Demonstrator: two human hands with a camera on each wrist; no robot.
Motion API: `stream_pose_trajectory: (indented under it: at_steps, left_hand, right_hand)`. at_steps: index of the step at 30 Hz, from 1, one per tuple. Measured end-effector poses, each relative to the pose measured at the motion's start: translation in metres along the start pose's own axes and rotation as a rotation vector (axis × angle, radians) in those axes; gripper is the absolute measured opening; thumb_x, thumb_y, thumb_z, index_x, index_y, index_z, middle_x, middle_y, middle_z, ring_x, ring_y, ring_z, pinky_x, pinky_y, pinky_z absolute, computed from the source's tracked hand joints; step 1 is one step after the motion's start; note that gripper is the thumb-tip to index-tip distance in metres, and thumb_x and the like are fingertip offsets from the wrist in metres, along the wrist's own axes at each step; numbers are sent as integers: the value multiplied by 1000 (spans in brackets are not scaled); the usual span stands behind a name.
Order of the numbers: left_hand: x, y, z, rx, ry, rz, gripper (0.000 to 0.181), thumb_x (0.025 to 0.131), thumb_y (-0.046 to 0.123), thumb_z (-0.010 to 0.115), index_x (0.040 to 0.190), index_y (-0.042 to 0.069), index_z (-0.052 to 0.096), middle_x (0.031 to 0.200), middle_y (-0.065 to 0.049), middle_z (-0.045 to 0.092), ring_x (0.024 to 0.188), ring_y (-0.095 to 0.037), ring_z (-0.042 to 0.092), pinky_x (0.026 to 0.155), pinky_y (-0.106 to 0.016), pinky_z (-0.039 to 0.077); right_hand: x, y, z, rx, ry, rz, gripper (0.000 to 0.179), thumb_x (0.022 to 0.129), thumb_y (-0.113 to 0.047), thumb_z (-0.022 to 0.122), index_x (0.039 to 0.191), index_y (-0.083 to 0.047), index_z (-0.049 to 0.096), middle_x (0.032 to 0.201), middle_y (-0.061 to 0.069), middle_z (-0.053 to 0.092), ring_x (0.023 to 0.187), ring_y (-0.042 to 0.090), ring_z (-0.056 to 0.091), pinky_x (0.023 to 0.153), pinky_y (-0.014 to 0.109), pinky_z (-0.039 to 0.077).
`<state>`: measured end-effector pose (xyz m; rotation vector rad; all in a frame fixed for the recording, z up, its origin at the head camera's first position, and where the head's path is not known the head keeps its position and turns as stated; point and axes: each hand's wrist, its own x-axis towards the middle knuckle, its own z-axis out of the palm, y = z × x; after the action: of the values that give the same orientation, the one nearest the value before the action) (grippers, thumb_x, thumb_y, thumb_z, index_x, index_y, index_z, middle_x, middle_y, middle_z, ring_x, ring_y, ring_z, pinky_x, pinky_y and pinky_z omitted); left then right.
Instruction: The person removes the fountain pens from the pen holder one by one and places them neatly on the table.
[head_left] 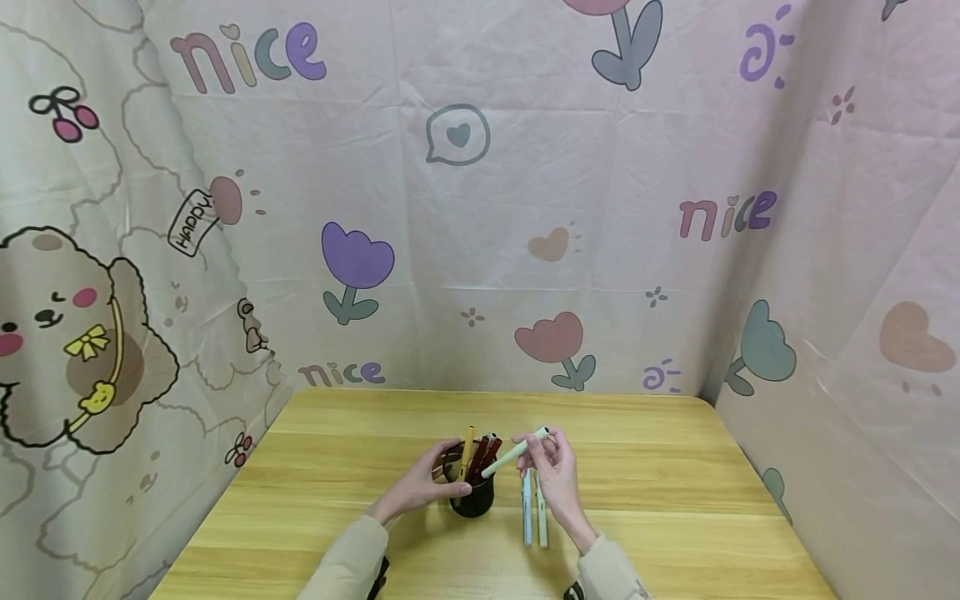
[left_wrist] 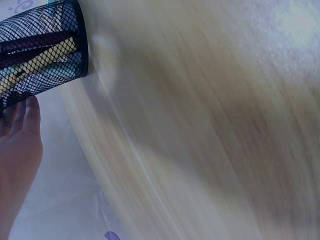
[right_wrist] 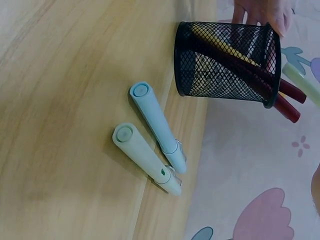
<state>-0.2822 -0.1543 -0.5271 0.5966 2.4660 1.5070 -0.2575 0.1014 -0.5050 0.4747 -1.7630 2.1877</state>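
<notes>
My left hand (head_left: 420,483) grips the black mesh pen holder (head_left: 474,505) near its rim, thumb on the near side. Inside stand a yellow pen (head_left: 468,443) and dark red pens (head_left: 491,454). My right hand (head_left: 557,477) pinches a pale green pen (head_left: 510,457), held slanted with its lower end beside the holder's rim. On the table below that hand lie a light blue pen (right_wrist: 154,120) and another pale green pen (right_wrist: 142,156), side by side. In the left wrist view, the fingers of the left hand (left_wrist: 21,145) touch the mesh; most of the right hand is outside the right wrist view.
The wooden table (head_left: 337,450) carries the holder and the pens. A printed cloth (head_left: 480,208) with flowers and lettering hangs behind the table and along both sides.
</notes>
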Motion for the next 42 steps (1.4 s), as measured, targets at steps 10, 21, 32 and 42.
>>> stream_pose_trajectory:
  at_steps: [10, 21, 32, 42]
  left_hand:
    - [-1, 0, 0, -1, -6, 0, 89, 86, 33, 81, 157, 15, 31, 163, -25, 28, 145, -53, 33, 117, -65, 35]
    - [0, -2, 1, -19, -8, 2, 88, 86, 33, 80, 157, 14, 31, 163, -25, 29, 145, -54, 33, 118, -63, 34]
    - [0, -1, 1, -24, -8, 2, 88, 86, 33, 80, 157, 13, 31, 162, -25, 29, 145, -54, 32, 118, -64, 34]
    - [0, -1, 1, -27, -2, -7, 88, 86, 32, 81, 157, 14, 32, 162, -25, 29, 146, -53, 32, 119, -62, 33]
  right_hand:
    - [0, -2, -13, 27, -12, 15, 32, 110, -21, 40, 118, 10, 37, 98, 6, 78, 67, 9, 69, 62, 36, 65]
    - [0, 1, -27, 87, -47, 77, 37, 106, -10, 48, 139, 2, 37, 105, 7, 72, 78, 9, 70, 77, 26, 64]
    - [-6, 7, -44, 78, -96, 198, 52, 103, 0, 47, 146, 15, 22, 115, 0, 65, 86, 6, 67, 86, 21, 61]
    - [-10, 18, -53, -4, -56, 204, 42, 104, -1, 47, 140, 15, 33, 104, -4, 64, 79, 7, 60, 70, 17, 57]
